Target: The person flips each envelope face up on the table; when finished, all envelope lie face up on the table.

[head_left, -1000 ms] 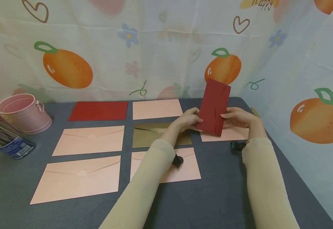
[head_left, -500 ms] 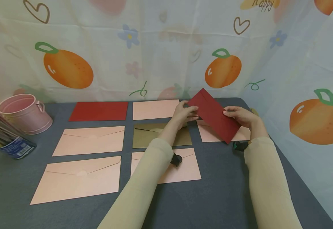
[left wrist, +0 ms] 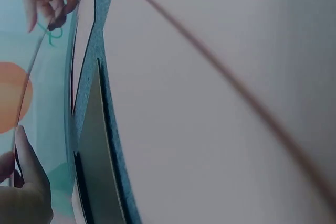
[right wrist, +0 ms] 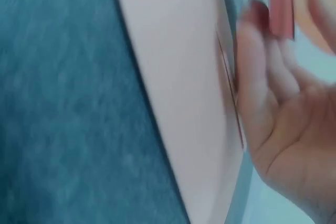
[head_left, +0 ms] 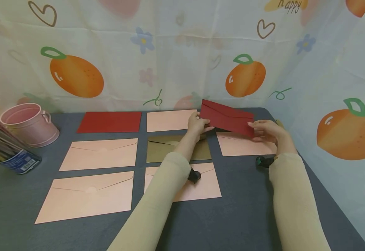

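A red envelope [head_left: 226,116] with its flap side showing is held tilted above the table at the back right. The left hand [head_left: 197,123] pinches its left end, the thumb in front. At the other end, the right hand [head_left: 265,130] holds the lower right corner; in the right wrist view the red edge [right wrist: 282,3] stands between its thumb and fingers. A pale pink envelope [head_left: 245,144] lies just below, partly covered by the right hand. Beneath the left forearm lie an olive envelope [head_left: 160,150] and another pink envelope [head_left: 204,184].
Another red envelope [head_left: 108,122] lies at the back left, beside a pink envelope [head_left: 170,120]. Two more pink envelopes, one middle [head_left: 99,157] and one front [head_left: 85,198], lie to the left. A pink bucket [head_left: 29,125] and a container of pens [head_left: 21,162] stand at the far left.
The red envelope has turned from nearly upright, through a diagonal, to almost lengthwise. The left hand has shifted slightly left and back, the right hand slightly to the right.
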`<state>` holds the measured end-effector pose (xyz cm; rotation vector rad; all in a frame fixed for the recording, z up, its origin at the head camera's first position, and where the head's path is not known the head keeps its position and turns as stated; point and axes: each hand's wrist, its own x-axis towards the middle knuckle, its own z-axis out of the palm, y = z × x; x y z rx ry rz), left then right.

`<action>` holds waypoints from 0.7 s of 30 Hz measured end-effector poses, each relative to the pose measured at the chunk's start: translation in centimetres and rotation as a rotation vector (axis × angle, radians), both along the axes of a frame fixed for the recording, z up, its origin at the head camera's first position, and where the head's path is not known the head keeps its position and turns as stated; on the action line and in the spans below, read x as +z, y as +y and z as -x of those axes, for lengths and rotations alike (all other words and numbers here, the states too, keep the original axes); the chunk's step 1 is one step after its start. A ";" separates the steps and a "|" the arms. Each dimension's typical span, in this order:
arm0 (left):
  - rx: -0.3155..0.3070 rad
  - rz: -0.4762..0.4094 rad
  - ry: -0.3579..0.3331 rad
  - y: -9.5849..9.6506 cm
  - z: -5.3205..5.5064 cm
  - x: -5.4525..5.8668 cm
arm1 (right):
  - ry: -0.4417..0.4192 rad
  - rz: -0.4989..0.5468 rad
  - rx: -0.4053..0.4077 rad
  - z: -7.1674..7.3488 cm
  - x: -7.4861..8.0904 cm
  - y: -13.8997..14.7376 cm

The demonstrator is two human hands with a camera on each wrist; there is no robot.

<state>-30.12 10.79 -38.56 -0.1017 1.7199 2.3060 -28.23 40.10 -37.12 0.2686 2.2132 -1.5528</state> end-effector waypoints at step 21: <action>-0.114 0.331 0.083 1.9 -0.5 -0.5 | 0.151 0.029 -0.407 -0.7 0.4 0.5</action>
